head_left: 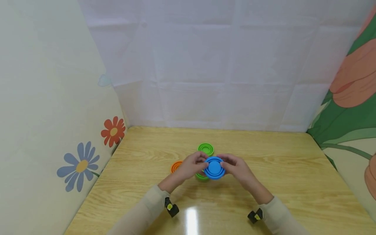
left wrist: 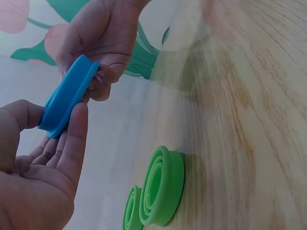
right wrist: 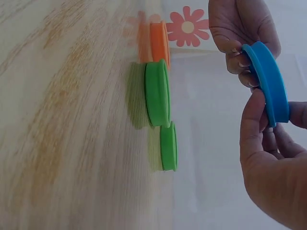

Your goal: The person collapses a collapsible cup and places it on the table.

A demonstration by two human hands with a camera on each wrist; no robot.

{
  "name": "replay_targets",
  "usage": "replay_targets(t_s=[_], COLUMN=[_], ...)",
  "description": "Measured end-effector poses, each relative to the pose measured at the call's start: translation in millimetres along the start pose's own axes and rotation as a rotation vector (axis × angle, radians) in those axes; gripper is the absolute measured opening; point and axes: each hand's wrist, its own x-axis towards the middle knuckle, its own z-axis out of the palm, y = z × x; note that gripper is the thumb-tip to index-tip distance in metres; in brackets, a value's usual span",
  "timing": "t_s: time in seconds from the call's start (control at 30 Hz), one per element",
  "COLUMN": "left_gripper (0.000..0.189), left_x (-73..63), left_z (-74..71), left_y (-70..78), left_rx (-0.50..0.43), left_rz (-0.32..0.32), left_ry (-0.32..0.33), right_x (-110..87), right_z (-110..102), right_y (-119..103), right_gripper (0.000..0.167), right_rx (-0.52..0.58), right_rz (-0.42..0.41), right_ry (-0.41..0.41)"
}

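A blue collapsible cup [head_left: 214, 168], folded flat into concentric rings, is held above the table by both hands. My left hand [head_left: 190, 168] pinches its left rim between thumb and fingers. On the opposite rim, my right hand [head_left: 240, 170] pinches it the same way. In the left wrist view the blue cup [left wrist: 69, 98] is tilted and clear of the tabletop. Two green folded cups lie below and behind: the far green cup [head_left: 206, 149] shows whole, the nearer green cup [head_left: 202, 177] is partly hidden. An orange folded cup [head_left: 176, 166] lies partly behind my left hand.
The wooden table [head_left: 279, 163] meets a white cloth backdrop [head_left: 188, 65] at its far edge. Flower-printed sheets stand along the left and right sides. Black wrist cameras are strapped on both sleeves. Light glares off the tabletop near the front.
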Motion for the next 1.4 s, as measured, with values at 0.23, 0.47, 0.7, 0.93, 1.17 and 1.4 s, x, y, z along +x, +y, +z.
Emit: replay_targets(t_s=[0.23, 0.47, 0.7, 0.93, 1.17, 1.4], left_gripper=[0.037, 0.042, 0.045, 0.043, 0.032, 0.027], left_x=[-0.4, 0.3, 1.1, 2.7, 5.1, 9.2], left_z=[-2.6, -2.9, -1.6, 2.2, 5.7, 13.1], left_y=[-1.2, -4.1, -8.0, -8.3, -6.5, -4.9], left_rx=[-0.086, -0.107, -0.129, -0.109, 0.044, 0.171], left_rz=[-0.056, -0.091, -0.106, -0.067, 0.078, 0.307], left_ry=[-0.028, -0.044, -0.081, -0.079, 0.013, 0.057], right_x=[1.7, 2.4, 2.6, 0.2, -0.6, -0.9], right_z=[-1.5, -2.4, -4.5, -11.2, -17.9, -23.1], right_y=[-0.4, 0.3, 3.4, 5.6, 6.6, 6.1], right_gripper=[0.047, 0.044, 0.043, 0.049, 0.055, 0.046], right_rx=[0.063, 0.081, 0.095, 0.072, 0.114, 0.185], right_rz=[0.058, 0.091, 0.135, 0.167, 0.226, 0.265], right_ry=[-0.008, -0.003, -0.014, 0.005, 0.033, 0.017])
